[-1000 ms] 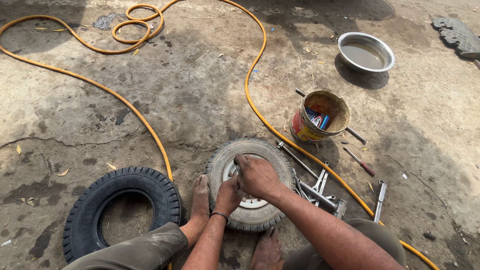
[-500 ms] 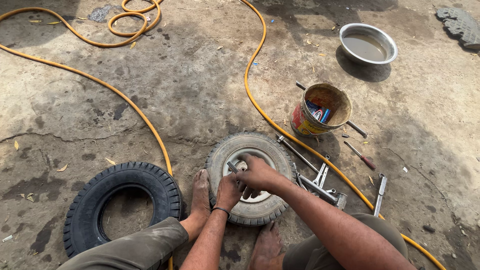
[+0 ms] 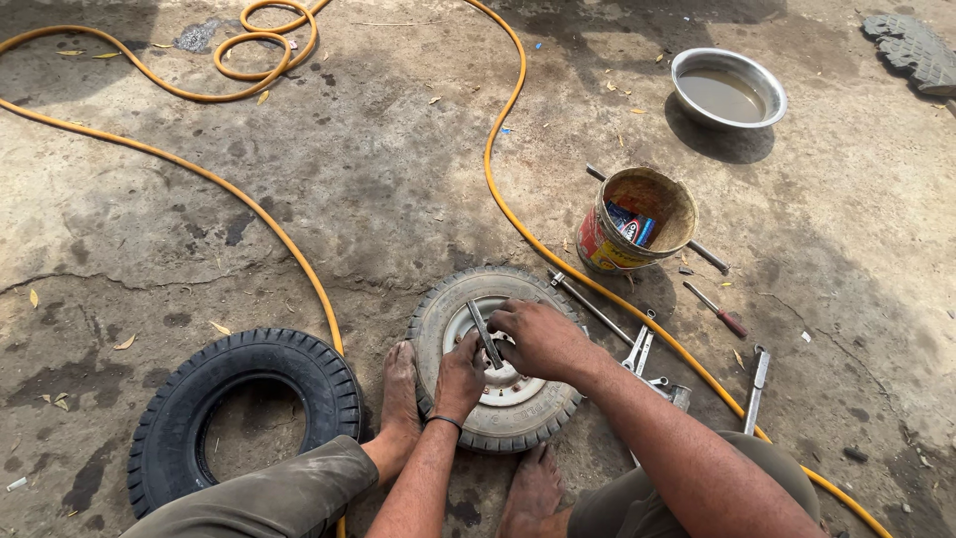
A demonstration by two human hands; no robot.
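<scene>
A small dusty wheel (image 3: pixel 453 314) with a white rim lies flat on the concrete between my bare feet. Both hands are over its hub. My right hand (image 3: pixel 543 339) is closed around a thin metal tool (image 3: pixel 484 332) that slants across the rim. My left hand (image 3: pixel 461 379), with a dark band at the wrist, presses on the rim right beside it; what its fingers grip is hidden. My left foot (image 3: pixel 400 384) rests against the wheel's left side.
A bare black tyre (image 3: pixel 244 418) lies at lower left. A yellow hose (image 3: pixel 508 189) loops across the ground. Right of the wheel lie a worn bucket (image 3: pixel 637 224) with small items, a screwdriver (image 3: pixel 717 311), wrenches (image 3: pixel 637 354) and a metal bowl (image 3: pixel 727 95) of water.
The view has shifted slightly. My right hand has slid from the wheel's top toward the hub, and the thin metal tool now shows in it.
</scene>
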